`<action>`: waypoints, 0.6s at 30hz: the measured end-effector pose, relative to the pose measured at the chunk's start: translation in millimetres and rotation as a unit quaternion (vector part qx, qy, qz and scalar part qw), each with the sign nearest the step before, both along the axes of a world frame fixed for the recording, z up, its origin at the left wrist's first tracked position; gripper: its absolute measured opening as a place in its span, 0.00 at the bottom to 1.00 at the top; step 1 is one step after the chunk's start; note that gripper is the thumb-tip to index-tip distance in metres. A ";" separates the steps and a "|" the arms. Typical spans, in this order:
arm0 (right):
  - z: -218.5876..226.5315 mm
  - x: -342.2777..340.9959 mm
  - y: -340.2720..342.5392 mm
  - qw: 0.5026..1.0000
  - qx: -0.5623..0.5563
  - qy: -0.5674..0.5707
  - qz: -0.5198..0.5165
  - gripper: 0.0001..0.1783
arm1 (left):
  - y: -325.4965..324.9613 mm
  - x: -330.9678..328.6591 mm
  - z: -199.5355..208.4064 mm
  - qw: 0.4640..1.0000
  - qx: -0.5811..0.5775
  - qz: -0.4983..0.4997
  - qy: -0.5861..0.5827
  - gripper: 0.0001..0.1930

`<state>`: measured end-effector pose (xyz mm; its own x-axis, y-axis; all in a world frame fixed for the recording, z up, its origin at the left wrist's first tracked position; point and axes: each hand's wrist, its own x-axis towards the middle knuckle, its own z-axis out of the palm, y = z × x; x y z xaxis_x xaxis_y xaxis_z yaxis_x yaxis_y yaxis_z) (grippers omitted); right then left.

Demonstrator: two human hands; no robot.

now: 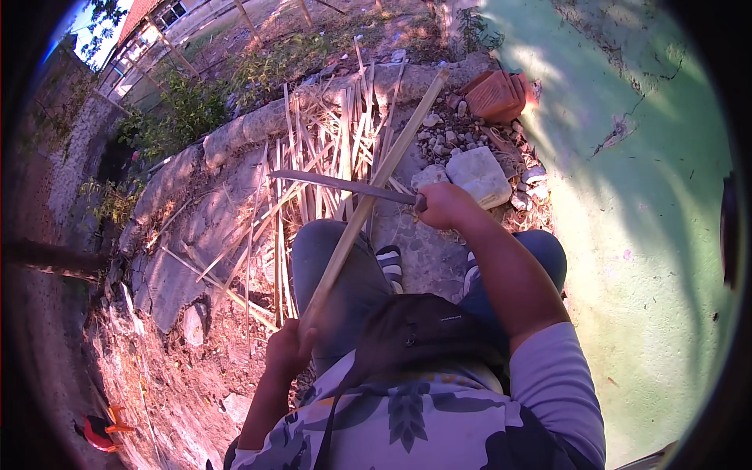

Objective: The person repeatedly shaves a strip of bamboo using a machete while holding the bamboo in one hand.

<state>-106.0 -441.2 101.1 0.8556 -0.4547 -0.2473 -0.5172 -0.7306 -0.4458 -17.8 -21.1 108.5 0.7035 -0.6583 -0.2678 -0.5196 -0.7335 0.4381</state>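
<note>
My left hand [290, 347] is closed round the near end of a long pale bamboo strip [337, 262]. The strip slants away over my left thigh, its far end up near the stone edging. My right hand [445, 205] grips the handle of a machete [337, 182], whose long grey blade points left. Blade and strip cross just left of my right hand; whether they touch I cannot tell. Past my knees lies a loose heap of split bamboo strips [345, 141], several of them spread toward the left.
A pale stone block [478, 176] and small rubble lie beyond my right hand, with stacked orange roof tiles [497, 95] behind. A cracked green wall [634, 235] stands at right. A low stone kerb [258, 125] curves along the far left. A red and black object [98, 432] lies lower left.
</note>
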 end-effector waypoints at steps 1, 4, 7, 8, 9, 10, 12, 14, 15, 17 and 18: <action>1.2 -0.3 2.6 1.000 -0.001 -0.002 0.001 0.10 | 2.7 0.4 -2.0 1.000 -0.001 0.001 -0.002 0.22; 5.7 -3.9 12.1 1.000 0.008 -0.011 -0.011 0.11 | 9.0 -0.9 -9.3 1.000 -0.020 -0.008 0.003 0.21; 9.8 -7.5 19.7 1.000 0.005 -0.027 0.014 0.11 | 2.3 -5.9 -7.3 1.000 -0.003 0.009 -0.006 0.20; 11.6 -8.1 24.5 0.999 0.002 -0.017 0.038 0.10 | -1.0 -6.7 -2.9 1.000 -0.005 0.007 -0.002 0.19; 13.8 -7.7 29.6 0.998 0.000 -0.005 0.063 0.09 | -5.0 -7.1 2.3 1.000 -0.006 0.005 0.002 0.19; 16.4 -6.9 36.4 0.998 0.000 -0.004 0.063 0.09 | -7.2 -6.9 5.9 1.000 -0.006 0.006 0.003 0.19; 20.4 -5.1 49.1 0.995 -0.046 0.012 0.093 0.09 | -8.1 -7.0 11.7 1.000 -0.013 0.010 0.018 0.18; 15.9 2.8 35.2 0.996 -0.046 0.003 0.079 0.09 | -5.6 -3.2 3.0 1.000 -0.011 0.016 0.009 0.19; 10.7 4.1 28.6 0.997 -0.046 -0.005 0.063 0.09 | 0.0 -4.7 0.7 1.000 -0.007 0.018 0.001 0.19; -3.1 0.5 -0.4 1.000 -0.002 -0.015 -0.011 0.10 | -2.3 -3.3 1.4 1.000 0.009 0.010 -0.003 0.19; -9.6 -1.9 -12.7 0.995 0.043 -0.025 -0.082 0.11 | -4.8 -2.3 2.9 1.000 0.025 0.005 -0.008 0.19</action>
<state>-107.9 -453.9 91.5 0.7839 -0.5685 -0.2497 -0.6016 -0.5959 -0.5319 -20.1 -25.8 111.4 0.7142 -0.6371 -0.2898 -0.5185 -0.7598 0.3924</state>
